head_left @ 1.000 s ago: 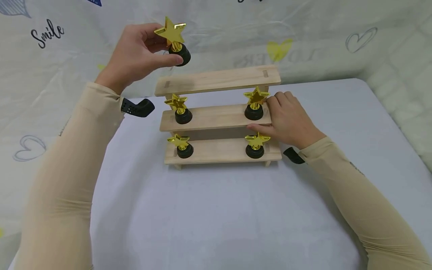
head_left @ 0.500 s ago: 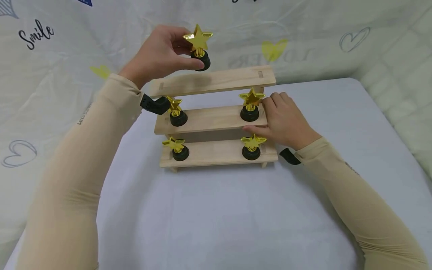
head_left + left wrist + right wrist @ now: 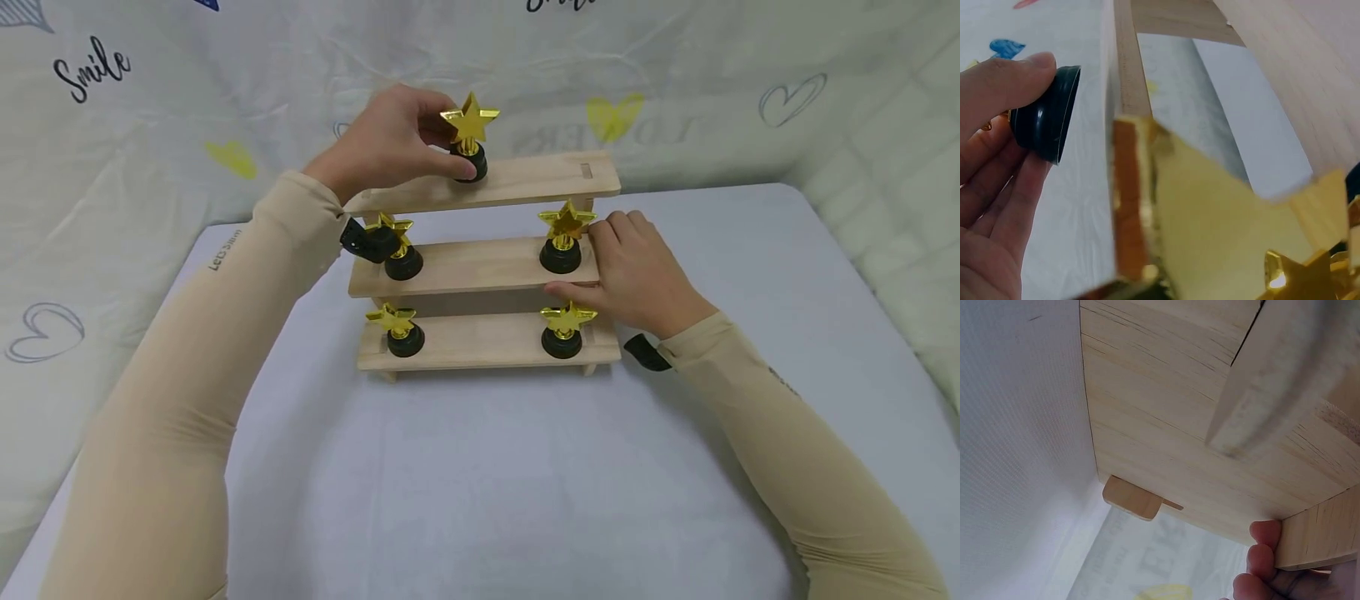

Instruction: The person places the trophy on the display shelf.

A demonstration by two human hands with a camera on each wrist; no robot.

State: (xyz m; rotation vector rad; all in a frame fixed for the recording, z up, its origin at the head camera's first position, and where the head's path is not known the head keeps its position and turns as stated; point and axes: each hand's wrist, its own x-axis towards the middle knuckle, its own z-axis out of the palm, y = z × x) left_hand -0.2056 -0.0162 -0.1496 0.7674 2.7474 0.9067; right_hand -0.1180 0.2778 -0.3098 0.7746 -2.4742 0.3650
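My left hand (image 3: 393,142) pinches a gold star trophy (image 3: 470,122) by its round black base, close over the middle of the top shelf (image 3: 536,177). In the left wrist view the thumb and fingers press on that black base (image 3: 1047,119), with its underside toward the shelf's edge. At the right end of the middle shelf (image 3: 476,263), my right hand (image 3: 641,271) grips the wooden three-tier rack. Its fingertips (image 3: 1261,553) curl against the wood in the right wrist view. One trophy (image 3: 561,254) stands beside the right thumb.
Near the left wrist's black strap-on camera (image 3: 369,240) is a trophy (image 3: 405,263) on the middle shelf. The bottom shelf (image 3: 480,340) bears a trophy (image 3: 403,340) left and a trophy (image 3: 562,340) right. A white-covered table (image 3: 480,475) supports the rack; printed cloth (image 3: 720,50) hangs behind.
My left hand has carried its trophy rightward and down, from beyond the rack's left end to over the top shelf's middle. My right hand keeps its grip on the rack.
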